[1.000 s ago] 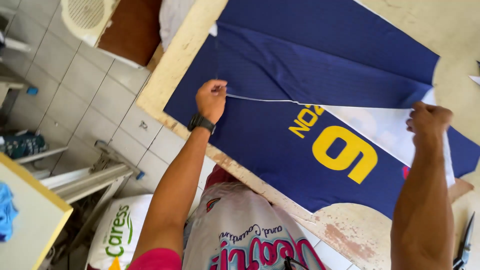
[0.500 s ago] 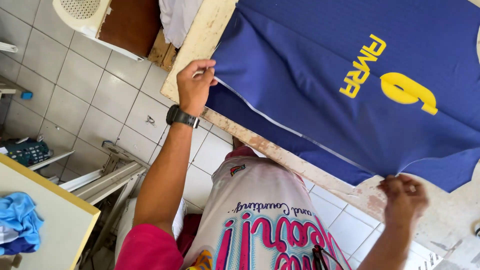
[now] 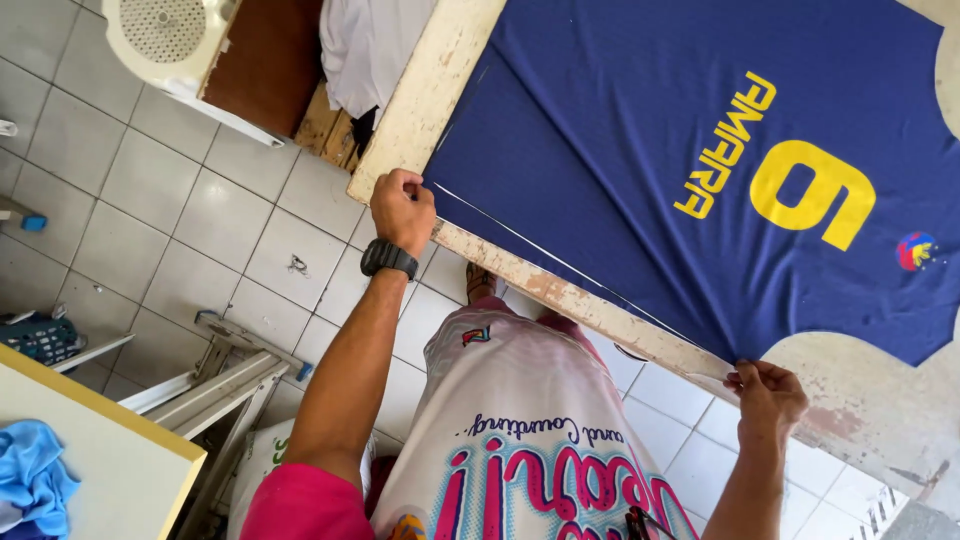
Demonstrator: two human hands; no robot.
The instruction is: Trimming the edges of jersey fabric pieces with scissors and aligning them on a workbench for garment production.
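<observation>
A dark blue sports jersey [image 3: 640, 170] with yellow lettering and a yellow numeral lies spread flat on a worn cream wooden table [image 3: 430, 90]. My left hand [image 3: 402, 208], with a black wristwatch on the wrist, pinches the jersey's hem corner at the table's near-left edge. My right hand [image 3: 766, 395] grips the other hem corner at the near edge, further right. The hem runs taut between the two hands along the table edge.
White floor tiles lie below the table. A white plastic chair [image 3: 165, 40] and a brown board [image 3: 262, 60] stand at the upper left, with white cloth [image 3: 370, 45] beside them. A cream-edged table with a light blue cloth [image 3: 35, 480] is at the lower left.
The jersey went from folded over to spread flat with its back print upward. Both hands pulled the hem toward the table's near edge, and the view shifted closer.
</observation>
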